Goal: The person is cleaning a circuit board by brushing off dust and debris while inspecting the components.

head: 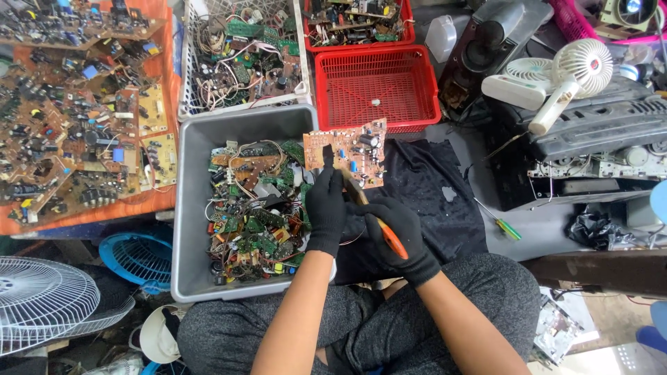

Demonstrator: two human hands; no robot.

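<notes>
Left fingers (pixel 326 161) pinching tan circuit board (pixel 351 151) studded with components, right hand (pixel 397 232) gripping orange-handled pliers (pixel 379 226)

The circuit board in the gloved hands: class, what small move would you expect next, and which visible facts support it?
Probably a short lever or snip with the orange-handled tool against a part on the circuit board. The left hand holds the board up over the dark cloth, the right hand has the tool's tip at its lower edge, and components are still mounted.
</notes>
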